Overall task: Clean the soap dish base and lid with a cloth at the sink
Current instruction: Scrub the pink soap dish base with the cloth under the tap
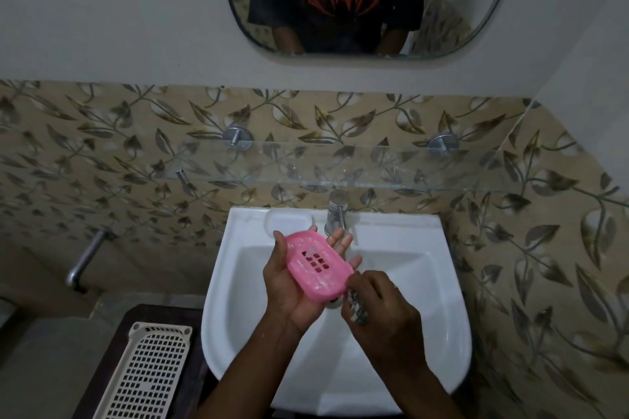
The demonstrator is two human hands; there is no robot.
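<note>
A pink soap dish base (318, 264) with drain slots lies tilted in my left hand (289, 286) over the white sink (235, 299); the thumb curls over its far left edge and the fingers support it from beneath. My right hand (381, 309) grips a bunched grey patterned cloth (357, 308) against the base's near right corner. A clear soap dish lid (286, 221) rests on the sink's back left ledge.
A chrome tap (335, 214) stands at the sink's back centre, under a glass shelf (340, 163). A cream perforated tray (149, 371) lies on a dark stand at lower left. A second wall tap (85, 258) sticks out at left. A mirror hangs above.
</note>
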